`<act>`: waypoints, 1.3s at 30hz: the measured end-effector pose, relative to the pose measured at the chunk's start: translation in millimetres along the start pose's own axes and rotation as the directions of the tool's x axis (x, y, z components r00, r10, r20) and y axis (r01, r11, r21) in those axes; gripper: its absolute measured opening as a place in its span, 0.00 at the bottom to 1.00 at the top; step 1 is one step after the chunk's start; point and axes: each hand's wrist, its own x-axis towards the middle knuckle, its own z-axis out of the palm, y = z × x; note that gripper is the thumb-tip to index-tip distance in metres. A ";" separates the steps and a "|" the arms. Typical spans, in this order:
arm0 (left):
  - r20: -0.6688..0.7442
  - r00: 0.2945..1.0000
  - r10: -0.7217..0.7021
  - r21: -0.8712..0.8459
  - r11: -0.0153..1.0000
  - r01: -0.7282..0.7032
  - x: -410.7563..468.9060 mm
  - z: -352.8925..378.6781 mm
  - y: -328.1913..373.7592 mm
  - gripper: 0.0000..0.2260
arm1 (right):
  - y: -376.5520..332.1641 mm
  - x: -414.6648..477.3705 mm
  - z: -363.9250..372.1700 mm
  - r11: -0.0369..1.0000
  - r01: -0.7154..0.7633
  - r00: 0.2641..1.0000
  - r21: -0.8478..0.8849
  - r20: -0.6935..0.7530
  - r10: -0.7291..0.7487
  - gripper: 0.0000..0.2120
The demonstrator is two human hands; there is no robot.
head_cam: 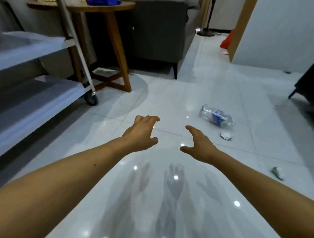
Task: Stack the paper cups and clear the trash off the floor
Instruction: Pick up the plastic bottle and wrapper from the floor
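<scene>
Trash lay on the glossy white tiled floor [169,102] ahead of us and to the right: a crushed clear plastic bottle [216,116] with a blue-and-white label, lying on its side. Just beside it was a small round white piece [226,135] with a dark rim, too blurred for us to call it a lid or a cup. Nearer, well apart from both, sat a crumpled grey scrap [277,173] we could not identify.

We held our left hand [141,134] and right hand [198,144] out over the floor, side by side but apart, fingers spread and loosely hooked, gripping nothing. Their shadows fell on the tiles below.

On the left a wheeled cart [34,51] was cut off by the frame, two pale smooth shelves and one black caster [91,99] showing. Behind it stood a round wooden surface [102,8] on crossed legs, with a blue thing [103,2] on top cropped at the upper edge. A red shape [226,40] far back was half hidden by a wall.
</scene>
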 end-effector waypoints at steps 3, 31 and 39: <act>0.051 0.996 0.067 0.008 0.998 -0.067 43.5 6.4 59.1 0.27 | 54.3 -1.7 -48.2 0.996 -0.078 0.995 0.031 -0.059 0.080 0.37; 0.480 0.770 0.420 0.067 0.858 -0.510 365.9 5.3 159.4 0.32 | 135.9 129.2 -158.3 0.667 -0.662 0.674 0.342 -0.118 0.729 0.32; 0.492 0.707 0.509 0.109 0.769 -0.630 471.5 154.2 178.2 0.37 | 263.7 224.8 -88.9 0.637 -0.684 0.658 0.356 -0.074 0.749 0.31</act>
